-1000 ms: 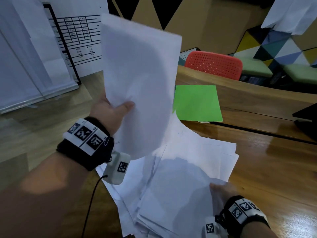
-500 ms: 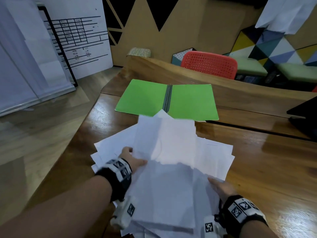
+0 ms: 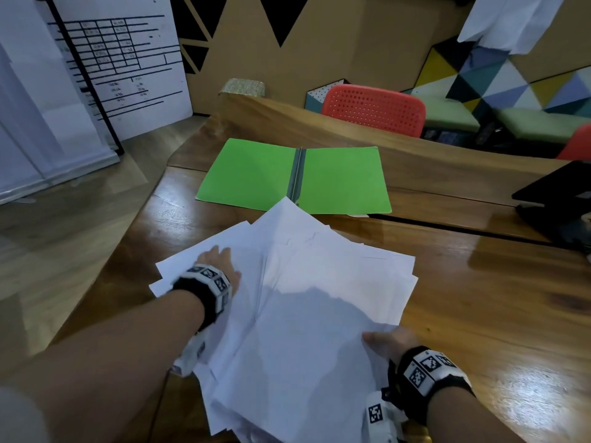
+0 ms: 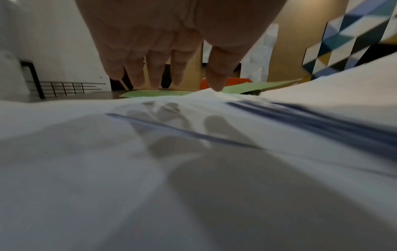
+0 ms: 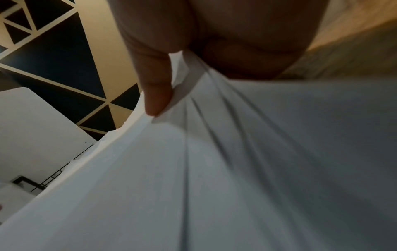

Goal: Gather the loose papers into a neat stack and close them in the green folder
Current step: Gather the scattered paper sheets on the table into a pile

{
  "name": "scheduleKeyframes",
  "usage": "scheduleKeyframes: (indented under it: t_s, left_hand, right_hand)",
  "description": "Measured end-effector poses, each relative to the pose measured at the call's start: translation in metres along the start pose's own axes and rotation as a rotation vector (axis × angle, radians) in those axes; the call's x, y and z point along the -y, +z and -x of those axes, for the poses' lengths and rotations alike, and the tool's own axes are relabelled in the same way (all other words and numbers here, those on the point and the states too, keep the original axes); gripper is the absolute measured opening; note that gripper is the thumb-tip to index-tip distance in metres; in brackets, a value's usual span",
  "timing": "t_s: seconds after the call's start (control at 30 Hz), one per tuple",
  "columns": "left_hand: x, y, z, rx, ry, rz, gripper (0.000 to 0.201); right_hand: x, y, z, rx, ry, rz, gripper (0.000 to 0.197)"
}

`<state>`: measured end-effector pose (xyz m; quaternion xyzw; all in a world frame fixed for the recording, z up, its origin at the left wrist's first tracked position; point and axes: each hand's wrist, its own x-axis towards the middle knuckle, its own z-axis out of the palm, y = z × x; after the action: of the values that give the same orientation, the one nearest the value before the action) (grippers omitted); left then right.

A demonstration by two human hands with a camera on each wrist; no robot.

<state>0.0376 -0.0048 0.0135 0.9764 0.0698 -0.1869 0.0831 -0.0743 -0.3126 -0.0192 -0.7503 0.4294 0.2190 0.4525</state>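
Note:
A messy pile of white papers [image 3: 307,308] lies fanned out on the wooden table [image 3: 479,308], its far corner touching the open green folder [image 3: 252,174], which lies flat behind it. My left hand [image 3: 219,263] hovers just above the pile's left side with straight fingers [image 4: 150,74] and holds nothing. My right hand [image 3: 387,342] grips the near right edge of the papers [image 5: 236,169], thumb [image 5: 156,95] on top and the other fingers hidden under the sheets.
A black laptop [image 3: 559,199] sits at the table's right edge. Red chairs [image 3: 374,108] stand behind the table. A whiteboard [image 3: 121,62] leans at the left beyond the table's edge. Bare wood lies right of the pile.
My left hand brought a raised sheet down onto the pile, let it go, and now hovers flat over the left side. The right hand kept its grip.

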Motion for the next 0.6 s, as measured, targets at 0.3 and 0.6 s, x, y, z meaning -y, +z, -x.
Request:
scheduleKeyframes:
  t_s: [0.3, 0.6]
  left_hand:
    - [0.002, -0.022, -0.013, 0.132, -0.026, 0.154, 0.062]
    - [0.050, 0.007, 0.051, 0.142, -0.244, 0.372, 0.031]
  right_hand:
    - [-0.004, -0.003, -0.006, -0.037, -0.052, -0.114, 0.054]
    - [0.000, -0.037, -0.022, -0.082, -0.145, -0.031, 0.040]
